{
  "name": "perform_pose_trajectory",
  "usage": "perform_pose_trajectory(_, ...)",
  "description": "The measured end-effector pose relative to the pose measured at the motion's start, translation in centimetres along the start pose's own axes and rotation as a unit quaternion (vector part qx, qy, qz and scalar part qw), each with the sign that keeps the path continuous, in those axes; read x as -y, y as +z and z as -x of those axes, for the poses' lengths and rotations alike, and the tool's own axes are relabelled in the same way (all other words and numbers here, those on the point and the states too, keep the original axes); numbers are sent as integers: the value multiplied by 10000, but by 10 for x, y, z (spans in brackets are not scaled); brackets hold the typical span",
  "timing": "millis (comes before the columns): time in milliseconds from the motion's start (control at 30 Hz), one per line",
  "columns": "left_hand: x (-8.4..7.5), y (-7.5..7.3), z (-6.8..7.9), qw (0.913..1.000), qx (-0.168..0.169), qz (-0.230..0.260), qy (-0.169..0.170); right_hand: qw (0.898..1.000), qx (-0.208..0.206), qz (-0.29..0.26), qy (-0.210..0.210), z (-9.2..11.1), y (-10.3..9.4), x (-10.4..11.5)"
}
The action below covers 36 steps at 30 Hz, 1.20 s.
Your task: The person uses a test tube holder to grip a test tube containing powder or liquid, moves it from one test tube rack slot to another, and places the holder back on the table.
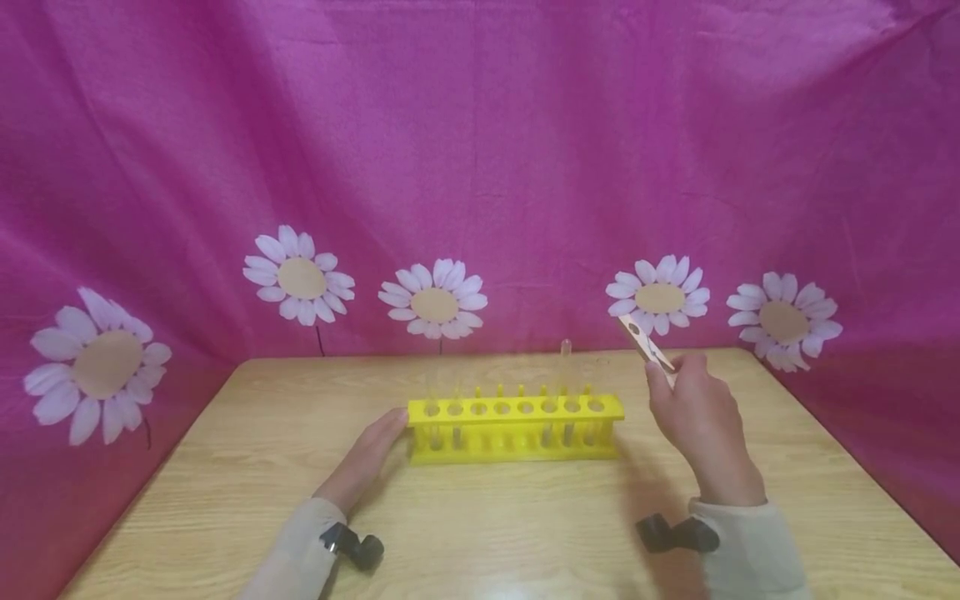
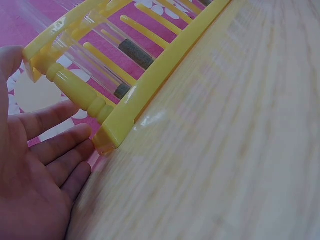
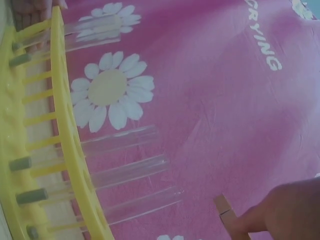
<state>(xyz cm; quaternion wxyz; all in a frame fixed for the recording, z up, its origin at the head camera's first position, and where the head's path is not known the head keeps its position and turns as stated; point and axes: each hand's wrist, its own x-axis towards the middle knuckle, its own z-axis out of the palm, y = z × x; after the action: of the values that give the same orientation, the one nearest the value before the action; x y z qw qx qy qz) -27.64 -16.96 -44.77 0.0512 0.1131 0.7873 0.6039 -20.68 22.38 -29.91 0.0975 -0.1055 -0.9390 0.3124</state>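
Note:
A yellow test tube rack (image 1: 516, 408) stands upright on the table. Two clear test tubes (image 3: 102, 27) occupy its left end and three more test tubes (image 3: 132, 172) its right end, each with dark grey-green matter at the bottom. My left hand (image 1: 367, 454) touches the rack's left end. In the left wrist view, its thumb (image 2: 11, 61) meets the top bar, while the fairly straight fingers lie by the end post. To the right of the rack, my raised right hand (image 1: 701, 425) grips a wooden test tube holder (image 1: 643, 343), its spring showing and its tip pointing up and left.
The wood-grain table (image 1: 480, 517) runs back to a magenta curtain (image 1: 480, 167) printed with daisies. Several slots in the middle of the rack hold no tubes. The right-end tubes rise above the rack top, on the side of my right hand.

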Motion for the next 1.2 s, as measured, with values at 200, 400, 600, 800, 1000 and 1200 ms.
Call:
perform_pose_trajectory(200,-1,0,0,10000,-2,-62,-60,9998,-88,201,3,-4,-1,-7)
perform_pose_trajectory(400,-2,1,2,9996,-80,-222,-177,9994,-11,330,70,-12,0,-21)
perform_pose_trajectory(600,-2,1,1,9984,-171,-439,-327,9992,-16,385,121,-21,1,-38)
perform_pose_trajectory(800,-3,1,1,9984,-171,-408,-358,9989,-68,458,90,-29,2,-55)
perform_pose_trajectory(1000,-4,1,3,9983,-163,-430,-364,9983,155,451,322,-32,2,-67)
perform_pose_trajectory(1200,-3,1,1,9985,-133,-399,-341,9963,503,588,372,-35,3,-75)
